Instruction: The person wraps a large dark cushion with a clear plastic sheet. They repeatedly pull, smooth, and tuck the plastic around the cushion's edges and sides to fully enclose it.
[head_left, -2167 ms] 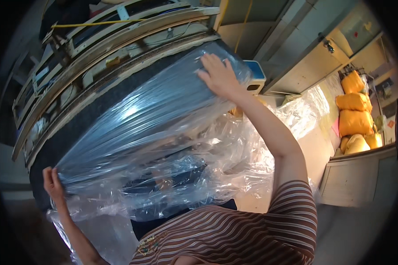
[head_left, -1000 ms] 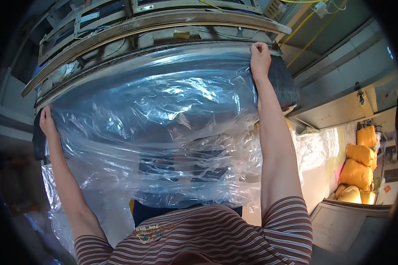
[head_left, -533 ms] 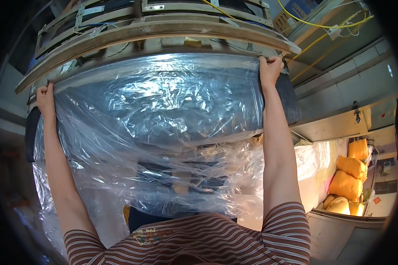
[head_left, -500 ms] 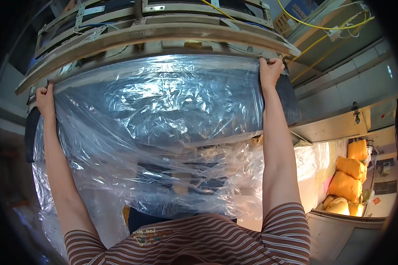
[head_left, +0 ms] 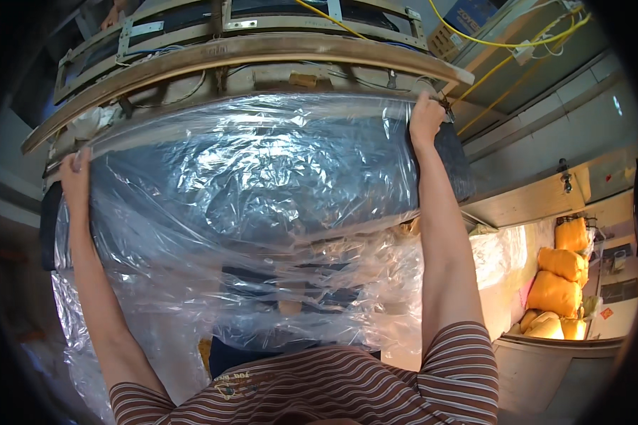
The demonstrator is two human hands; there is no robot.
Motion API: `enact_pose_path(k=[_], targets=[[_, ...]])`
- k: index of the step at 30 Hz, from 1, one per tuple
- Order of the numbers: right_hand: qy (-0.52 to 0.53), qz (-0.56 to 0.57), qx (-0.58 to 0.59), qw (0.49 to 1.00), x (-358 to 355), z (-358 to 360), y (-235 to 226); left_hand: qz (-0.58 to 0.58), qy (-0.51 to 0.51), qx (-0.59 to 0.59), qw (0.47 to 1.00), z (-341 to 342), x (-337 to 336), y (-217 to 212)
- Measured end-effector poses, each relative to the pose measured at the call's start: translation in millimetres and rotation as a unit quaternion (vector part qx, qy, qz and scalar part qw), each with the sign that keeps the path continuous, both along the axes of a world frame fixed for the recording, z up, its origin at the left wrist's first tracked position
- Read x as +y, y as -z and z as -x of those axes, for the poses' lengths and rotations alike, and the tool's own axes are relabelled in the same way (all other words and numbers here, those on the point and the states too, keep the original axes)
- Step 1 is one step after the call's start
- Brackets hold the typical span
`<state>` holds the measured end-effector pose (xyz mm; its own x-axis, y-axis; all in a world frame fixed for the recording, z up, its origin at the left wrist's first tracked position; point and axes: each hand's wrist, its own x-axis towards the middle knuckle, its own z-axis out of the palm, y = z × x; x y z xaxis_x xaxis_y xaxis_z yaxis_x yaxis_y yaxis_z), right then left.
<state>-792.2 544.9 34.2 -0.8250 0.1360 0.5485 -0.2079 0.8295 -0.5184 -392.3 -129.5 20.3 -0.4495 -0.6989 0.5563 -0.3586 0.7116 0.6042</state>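
A large sheet of clear plastic film (head_left: pixel 290 166) hangs wrinkled and shiny over dark fabric (head_left: pixel 455 166), which shows bare past the film's right side. My left hand (head_left: pixel 76 173) is closed on the film's top left corner. At the top right, my right hand (head_left: pixel 427 117) grips the film's other upper corner, fingers curled over the edge. Between the two hands the film's upper edge runs fairly straight beside the frame. Its lower part drapes in loose folds toward my body.
A long wooden bar (head_left: pixel 248 51) crosses beyond the film, with a slatted metal-bracketed frame behind it. Yellow cables (head_left: pixel 507 44) hang at the upper right near a cardboard box (head_left: pixel 443 42). Stuffed orange bags (head_left: pixel 554 294) are piled at the far right.
The film's upper edge has come slightly toward me, opening a wider gap below the wooden bar. My left hand has shifted a little nearer; both hands keep their hold.
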Motion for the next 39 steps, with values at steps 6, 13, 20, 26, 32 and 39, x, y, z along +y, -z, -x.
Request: enact_pose_path(k=[6,13,20,26,32,39], targets=[[-0.227,-0.058,0.006,0.972,8.8,-93.6,-23.8,-0.065,0.063,0.028,0.995,-50.6,29.3,-34.0],[-0.089,0.03,-0.026,0.995,155.2,-123.3,-55.1,-0.041,0.201,-0.141,0.969,2.3,190.7,-47.9],[-0.384,-0.038,0.077,0.919,-9.6,-248.7,-101.1,0.018,0.335,0.096,0.937,153.3,287.4,11.3],[-0.568,-0.189,-0.049,0.8,-101.9,-304.9,-76.6,-0.023,0.464,0.127,0.876,151.7,349.1,-14.2],[-0.445,-0.299,-0.071,0.841,-44.7,-224.4,-36.0,-0.026,0.227,0.086,0.97,-90.5,330.1,-29.8],[-0.41,-0.301,-0.065,0.859,-26.1,-182.9,-24.2,-0.178,-0.11,0.094,0.973,-251.7,226.5,58.6]])
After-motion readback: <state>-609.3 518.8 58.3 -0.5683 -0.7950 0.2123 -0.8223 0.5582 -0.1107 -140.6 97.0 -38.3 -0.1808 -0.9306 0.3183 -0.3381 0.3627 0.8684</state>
